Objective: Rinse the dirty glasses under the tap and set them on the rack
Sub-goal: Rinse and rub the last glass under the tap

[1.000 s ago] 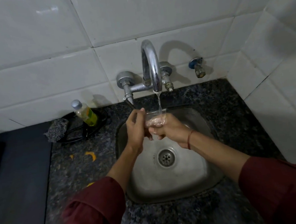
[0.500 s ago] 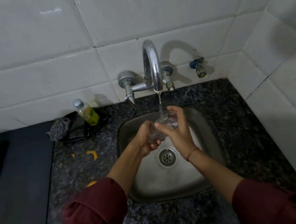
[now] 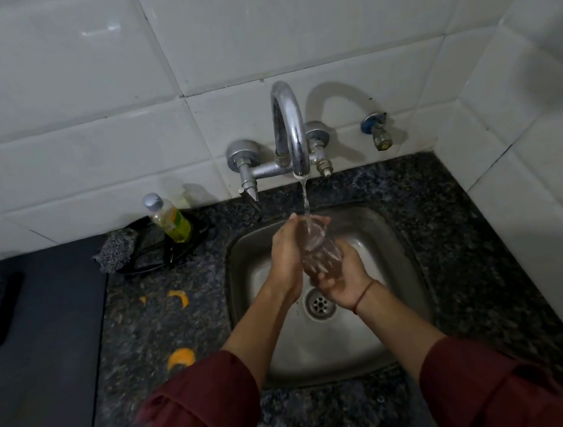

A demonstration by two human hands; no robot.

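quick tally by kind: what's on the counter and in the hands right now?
Glass, held in both hands under the running tap: 1
Soap bottle: 1
Scrubber: 1
Orange peel scraps (largest, curved, small): 3
Total: 6
No rack or other glasses in view.

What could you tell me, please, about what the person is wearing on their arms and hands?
Both arms wear loose dark red sleeves, left sleeve and right sleeve, pushed up to leave the forearms bare. A thin red thread band circles the right wrist. No gloves or rings are visible.
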